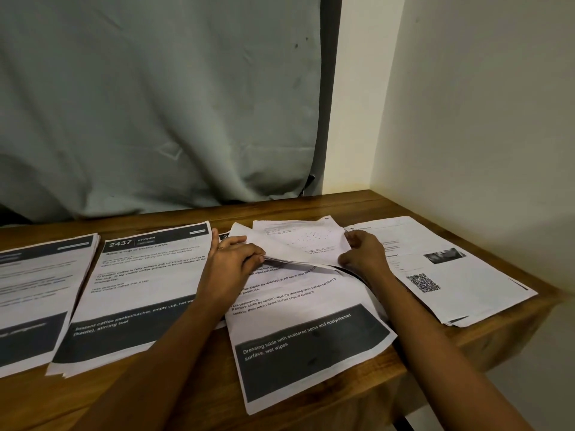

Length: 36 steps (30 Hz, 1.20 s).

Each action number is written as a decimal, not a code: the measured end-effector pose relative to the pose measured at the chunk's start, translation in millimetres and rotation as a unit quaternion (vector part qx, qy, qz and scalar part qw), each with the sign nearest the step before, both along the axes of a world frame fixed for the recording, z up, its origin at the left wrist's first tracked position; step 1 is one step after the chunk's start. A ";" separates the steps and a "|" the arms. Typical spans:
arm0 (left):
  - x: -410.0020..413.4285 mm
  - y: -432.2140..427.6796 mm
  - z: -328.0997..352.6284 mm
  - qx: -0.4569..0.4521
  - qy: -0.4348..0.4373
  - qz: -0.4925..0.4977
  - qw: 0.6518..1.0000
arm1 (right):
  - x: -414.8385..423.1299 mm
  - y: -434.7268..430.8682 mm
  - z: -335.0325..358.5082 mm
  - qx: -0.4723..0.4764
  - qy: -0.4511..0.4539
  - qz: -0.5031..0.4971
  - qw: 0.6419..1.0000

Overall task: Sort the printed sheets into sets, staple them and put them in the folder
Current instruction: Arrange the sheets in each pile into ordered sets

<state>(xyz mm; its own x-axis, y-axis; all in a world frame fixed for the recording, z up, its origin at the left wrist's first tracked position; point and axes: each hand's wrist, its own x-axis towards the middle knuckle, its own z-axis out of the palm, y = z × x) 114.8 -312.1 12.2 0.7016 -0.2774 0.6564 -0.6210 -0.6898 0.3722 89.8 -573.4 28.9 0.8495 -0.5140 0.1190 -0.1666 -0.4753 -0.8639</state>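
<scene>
Sorting looks to be the step in hand: the left hand (231, 259) and right hand (364, 253), apart, each pinch an edge of the lifted sheets (298, 244) above the dressing-table pile (311, 321) at 5 o'clock on the counter (342, 203), and next must lay them on whichever pile matches.

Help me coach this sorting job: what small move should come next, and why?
Probably lift the loose bundle clear and lay it on the matching pile. The left hand and right hand pinch its edges, raised over the dressing table sheet; its top page is pale and sparse, perhaps like the QR-code pile. No stapler or folder shows.
</scene>
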 end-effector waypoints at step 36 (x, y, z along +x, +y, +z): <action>2.1 2.3 -1.2 -0.025 0.015 -0.020 0.999 | 64.8 -21.9 7.8 0.130 -0.032 0.071 0.988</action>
